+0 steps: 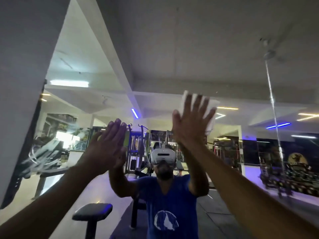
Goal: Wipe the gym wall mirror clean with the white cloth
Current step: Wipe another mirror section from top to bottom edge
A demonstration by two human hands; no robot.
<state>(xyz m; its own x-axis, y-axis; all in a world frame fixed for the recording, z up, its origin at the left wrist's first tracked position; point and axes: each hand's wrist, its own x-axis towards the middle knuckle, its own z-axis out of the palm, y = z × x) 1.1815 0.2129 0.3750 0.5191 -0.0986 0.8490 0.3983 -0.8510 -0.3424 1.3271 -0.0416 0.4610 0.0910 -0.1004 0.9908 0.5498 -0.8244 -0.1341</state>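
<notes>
While both arms are reaching up to the mirror [224, 49], the right hand [191, 121] is pressing the white cloth [209, 118] flat against the glass with straight, spread fingers. The left hand [110, 145] is resting open-palmed on the glass, grasping nothing. A padded bench [92, 213] is showing in the reflection.
</notes>
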